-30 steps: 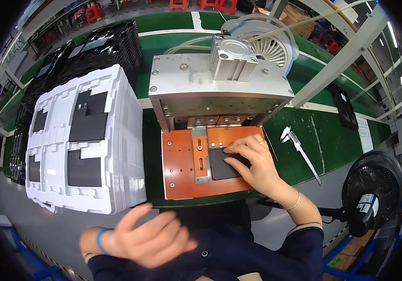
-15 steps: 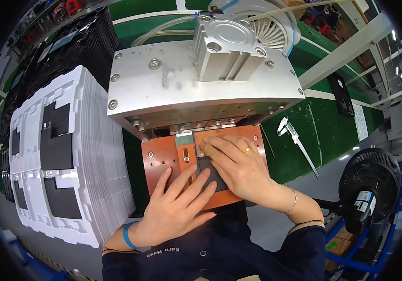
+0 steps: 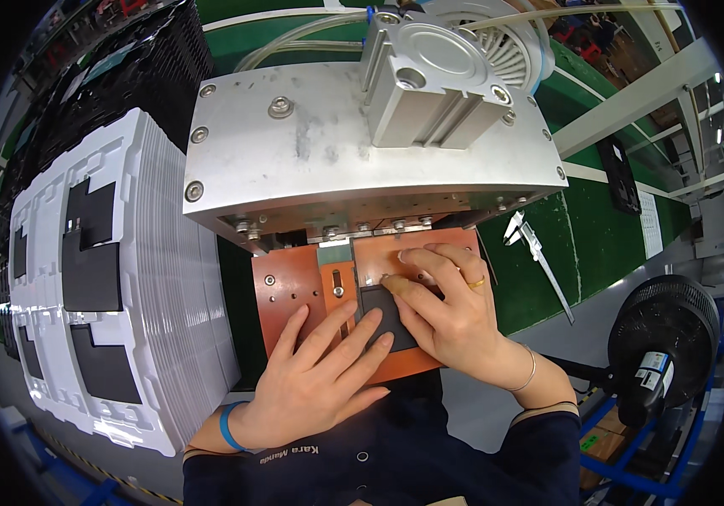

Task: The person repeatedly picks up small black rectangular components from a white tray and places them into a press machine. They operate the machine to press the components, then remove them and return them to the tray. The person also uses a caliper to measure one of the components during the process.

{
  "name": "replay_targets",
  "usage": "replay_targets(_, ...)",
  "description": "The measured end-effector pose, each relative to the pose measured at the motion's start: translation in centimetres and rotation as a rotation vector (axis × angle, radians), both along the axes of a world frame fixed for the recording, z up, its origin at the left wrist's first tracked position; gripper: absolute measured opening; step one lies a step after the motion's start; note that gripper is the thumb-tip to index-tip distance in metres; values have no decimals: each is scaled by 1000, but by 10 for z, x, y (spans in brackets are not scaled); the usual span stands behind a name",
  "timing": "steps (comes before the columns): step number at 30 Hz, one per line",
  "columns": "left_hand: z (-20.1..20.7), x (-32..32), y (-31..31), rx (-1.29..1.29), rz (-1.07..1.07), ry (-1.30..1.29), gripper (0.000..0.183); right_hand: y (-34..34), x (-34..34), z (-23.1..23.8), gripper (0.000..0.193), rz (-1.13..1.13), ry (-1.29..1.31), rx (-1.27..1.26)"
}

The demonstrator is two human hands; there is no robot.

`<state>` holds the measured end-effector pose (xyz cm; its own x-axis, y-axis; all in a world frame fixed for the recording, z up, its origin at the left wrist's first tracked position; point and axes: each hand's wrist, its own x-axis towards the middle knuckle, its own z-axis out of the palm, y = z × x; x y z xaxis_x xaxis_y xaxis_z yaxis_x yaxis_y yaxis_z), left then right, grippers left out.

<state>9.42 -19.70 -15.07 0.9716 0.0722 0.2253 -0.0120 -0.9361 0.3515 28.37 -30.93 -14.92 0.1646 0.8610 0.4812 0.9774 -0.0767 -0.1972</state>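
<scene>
A flat dark grey piece lies on the orange plate under a silver machine head. My left hand is open, its fingers spread, with fingertips resting on the narrow orange strip and on the left edge of the dark piece. Over the piece's upper right side is my right hand, fingers bent. Its index fingertip is at the top edge of the piece, close to a small pale tab. The other bent fingertips are above the orange plate. What lies between thumb and index is hidden.
The silver machine housing with its cylinder block overhangs the plate's far side. To the left stands a stack of white trays holding dark pieces. A caliper lies on the green bench, right. Beyond the bench's right edge stands a black fan.
My right hand has drawn back to the right and toward me, uncovering more of the plate and the dark piece's top edge. My left hand stays nearly in place. The view has shifted slightly.
</scene>
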Motion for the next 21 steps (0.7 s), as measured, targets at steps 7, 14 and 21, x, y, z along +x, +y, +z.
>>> replay_targets(7,-1,1,-1,-3,9,-25,54,-1,6,-5,30,113,102,-15)
replay_targets(14,-1,1,-1,-6,8,-21,55,2,3,-3,34,108,131,-67)
replay_targets(21,0,1,-1,-13,-3,-8,60,-36,3,20,39,130,346,-128)
